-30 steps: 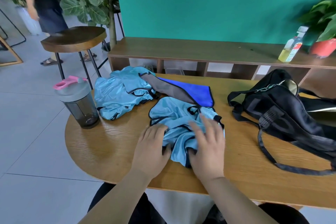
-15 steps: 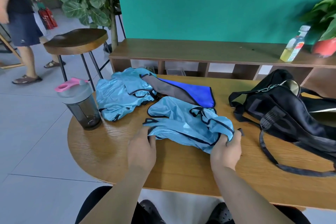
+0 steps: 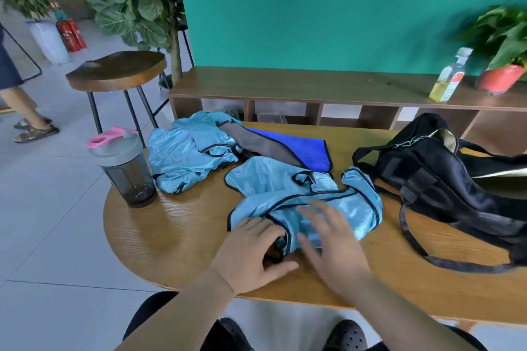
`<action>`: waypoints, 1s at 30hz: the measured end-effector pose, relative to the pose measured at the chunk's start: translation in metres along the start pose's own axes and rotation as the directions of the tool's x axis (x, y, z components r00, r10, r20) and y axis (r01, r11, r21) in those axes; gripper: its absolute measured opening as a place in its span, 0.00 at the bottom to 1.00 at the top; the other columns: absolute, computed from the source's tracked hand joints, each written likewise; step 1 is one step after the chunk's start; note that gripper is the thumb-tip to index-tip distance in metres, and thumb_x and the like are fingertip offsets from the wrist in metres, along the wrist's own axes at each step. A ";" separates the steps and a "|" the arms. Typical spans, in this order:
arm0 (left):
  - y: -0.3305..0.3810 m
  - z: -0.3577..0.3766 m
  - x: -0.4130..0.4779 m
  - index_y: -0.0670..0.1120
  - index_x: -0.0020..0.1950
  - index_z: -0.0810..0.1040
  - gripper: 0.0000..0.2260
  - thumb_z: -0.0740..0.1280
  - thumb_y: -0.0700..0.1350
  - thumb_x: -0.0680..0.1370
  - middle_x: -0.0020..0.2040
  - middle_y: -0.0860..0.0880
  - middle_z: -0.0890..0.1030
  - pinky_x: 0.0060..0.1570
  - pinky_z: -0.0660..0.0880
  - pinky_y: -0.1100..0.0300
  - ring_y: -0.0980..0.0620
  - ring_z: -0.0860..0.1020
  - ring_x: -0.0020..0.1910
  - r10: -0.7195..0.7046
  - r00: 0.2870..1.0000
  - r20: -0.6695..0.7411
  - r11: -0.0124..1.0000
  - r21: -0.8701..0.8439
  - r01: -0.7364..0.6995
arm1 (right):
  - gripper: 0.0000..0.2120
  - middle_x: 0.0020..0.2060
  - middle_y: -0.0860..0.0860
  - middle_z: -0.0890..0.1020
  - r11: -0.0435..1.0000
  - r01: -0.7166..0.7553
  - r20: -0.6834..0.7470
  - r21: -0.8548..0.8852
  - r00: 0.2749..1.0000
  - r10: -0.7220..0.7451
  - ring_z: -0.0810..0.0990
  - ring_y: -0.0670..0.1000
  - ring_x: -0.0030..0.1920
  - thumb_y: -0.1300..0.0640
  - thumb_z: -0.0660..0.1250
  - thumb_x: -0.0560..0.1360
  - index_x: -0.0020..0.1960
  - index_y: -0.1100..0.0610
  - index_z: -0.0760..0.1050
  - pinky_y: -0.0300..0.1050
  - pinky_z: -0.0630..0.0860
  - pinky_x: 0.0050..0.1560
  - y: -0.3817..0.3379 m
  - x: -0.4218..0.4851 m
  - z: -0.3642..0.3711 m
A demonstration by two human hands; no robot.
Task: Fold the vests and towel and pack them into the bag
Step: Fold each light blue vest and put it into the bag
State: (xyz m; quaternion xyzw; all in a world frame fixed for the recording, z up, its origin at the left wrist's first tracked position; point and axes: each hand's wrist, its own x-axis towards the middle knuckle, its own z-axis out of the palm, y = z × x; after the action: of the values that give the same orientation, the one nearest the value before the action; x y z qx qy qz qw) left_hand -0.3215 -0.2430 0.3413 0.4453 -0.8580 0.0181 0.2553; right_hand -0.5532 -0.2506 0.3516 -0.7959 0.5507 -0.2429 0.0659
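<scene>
Lying on round wooden table (image 3: 171, 236), nearer vest (image 3: 285, 185), left grip (image 3: 248, 253) pinching its hem, right grip (image 3: 333, 245) splayed flat, teal wall (image 3: 313, 8).

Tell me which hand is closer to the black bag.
Right. The right hand is spread over the near vest, toward the black bag; the left hand grips that vest's near edge, farther away.

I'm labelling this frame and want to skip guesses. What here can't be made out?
Head view only.
- Left hand: fingertips curl out of sight at the hem of the near vest, so its grip is unclear.
- Right hand: motion-blurred; contact with that vest is uncertain.
- Bag: cut off by the right edge; its inside is hidden.
- Towel: partly covered by the far vest.
- Bottle label: too small.
</scene>
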 end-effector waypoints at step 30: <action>-0.016 -0.030 0.005 0.54 0.56 0.80 0.09 0.64 0.56 0.84 0.47 0.59 0.83 0.49 0.76 0.56 0.59 0.80 0.49 -0.862 0.490 0.128 0.281 -0.684 0.673 | 0.17 0.57 0.48 0.75 0.910 -0.217 -0.486 0.354 0.788 0.377 0.72 0.52 0.58 0.43 0.62 0.82 0.64 0.53 0.75 0.58 0.73 0.61 0.001 -0.016 -0.003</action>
State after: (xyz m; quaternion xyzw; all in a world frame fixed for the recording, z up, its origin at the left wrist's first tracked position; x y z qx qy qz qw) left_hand -0.2983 -0.2484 0.3667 0.6770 -0.4323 -0.3503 0.4817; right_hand -0.5600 -0.2361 0.3492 -0.5785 0.6257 -0.5204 0.0561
